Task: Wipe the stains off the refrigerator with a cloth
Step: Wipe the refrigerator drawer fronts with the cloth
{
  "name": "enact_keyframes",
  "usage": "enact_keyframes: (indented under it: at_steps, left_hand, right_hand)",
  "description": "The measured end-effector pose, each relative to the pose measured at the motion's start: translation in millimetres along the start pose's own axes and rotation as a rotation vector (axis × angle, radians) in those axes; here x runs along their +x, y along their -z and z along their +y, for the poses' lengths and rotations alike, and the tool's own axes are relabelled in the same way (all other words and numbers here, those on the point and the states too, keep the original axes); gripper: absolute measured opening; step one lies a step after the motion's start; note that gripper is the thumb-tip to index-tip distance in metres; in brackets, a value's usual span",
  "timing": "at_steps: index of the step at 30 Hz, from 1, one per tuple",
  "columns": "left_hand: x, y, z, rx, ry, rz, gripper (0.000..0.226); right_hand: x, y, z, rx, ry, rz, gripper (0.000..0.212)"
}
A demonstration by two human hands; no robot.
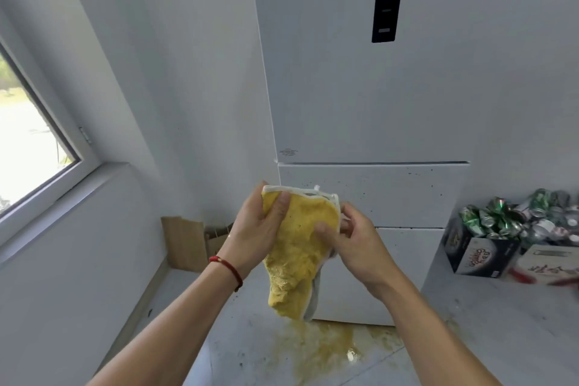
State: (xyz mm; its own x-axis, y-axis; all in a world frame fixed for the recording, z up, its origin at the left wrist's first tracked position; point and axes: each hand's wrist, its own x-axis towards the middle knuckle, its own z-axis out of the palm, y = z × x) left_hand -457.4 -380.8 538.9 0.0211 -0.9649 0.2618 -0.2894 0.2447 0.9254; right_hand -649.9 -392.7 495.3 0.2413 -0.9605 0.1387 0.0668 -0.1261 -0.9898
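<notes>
Two hands hold one yellow cloth in front of the white refrigerator.

The left hand (255, 230) pinches the fluffy terry cloth (297, 247) near its white-hemmed top edge, thumb on the front; the right hand (352, 238) pinches its right edge, and the rest hangs limp below both grips. Behind the cloth, the refrigerator (376, 103) is smooth, its middle drawer flecked with small dark specks (363, 194). Below the refrigerator, a yellowish stain (316, 345) spreads over the floor.
</notes>
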Motion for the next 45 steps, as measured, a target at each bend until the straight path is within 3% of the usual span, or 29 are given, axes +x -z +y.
enact_keyframes:
  at_steps: [3, 5, 8, 11, 13, 16, 18, 20, 22, 25, 29, 32, 34, 37, 41, 45]
  left_hand:
    - [12, -1, -2, 0.093, 0.013, -0.067, 0.028]
    - [22, 7, 5, -0.026, 0.006, -0.085, 0.028]
    - [39, 21, 3, -0.451, 0.034, -0.171, 0.063]
    - [40, 10, -22, -0.552, 0.227, -0.419, 0.092]
    - [36, -6, -44, -0.574, 0.374, -0.465, 0.079]
    - [40, -20, -82, -0.479, 0.533, -0.409, 0.048]
    - [39, -23, -110, -0.374, 0.683, -0.437, 0.044]
    - [29, -19, -135, -0.348, 0.890, -0.545, 0.031]
    - [20, -9, -157, -0.363, 0.999, -0.626, 0.025]
    - [10, 2, -180, -0.442, 1.004, -0.637, 0.040]
    - [11, 3, -178, -0.443, 0.849, -0.619, 0.048]
    - [14, -4, -180, -0.339, 0.760, -0.559, 0.048]
    - [10, -9, -184, -0.231, 0.756, -0.508, 0.050]
    - [5, -13, -194, -0.219, 0.782, -0.383, 0.042]
    - [-2, -18, -201, -0.193, 0.728, -0.291, 0.019]
    - [-8, -20, -201, -0.204, 0.631, -0.263, 0.027]
  right_hand:
    - [9, 9, 0, -0.079, 0.096, 0.074, 0.029]
    - [19, 16, -15, -0.145, 0.186, 0.106, 0.031]
    - [27, 16, -52, -0.152, 0.286, 0.121, 0.033]
    - [46, 10, -77, -0.092, 0.287, 0.146, 0.028]
    - [57, 18, -66, -0.055, 0.154, 0.209, 0.033]
    - [43, 31, 5, -0.015, -0.342, 0.123, 0.061]
    - [14, 16, 69, 0.029, -0.584, 0.029, 0.052]
    - [-6, -1, 122, -0.031, -0.650, 0.097, 0.037]
    - [-17, -9, 154, -0.039, -0.654, 0.156, 0.036]
    - [-20, -6, 153, 0.059, -0.662, 0.171, 0.037]
    - [-22, 7, 130, 0.131, -0.568, 0.209, 0.050]
    - [-18, 7, 138, 0.187, -0.613, 0.313, 0.056]
    - [-18, 0, 146, 0.158, -0.680, 0.269, 0.047]
    - [-16, -2, 153, 0.183, -0.667, 0.276, 0.032]
    - [-13, -8, 158, 0.146, -0.677, 0.334, 0.036]
    - [-4, -9, 161, 0.189, -0.678, 0.396, 0.036]
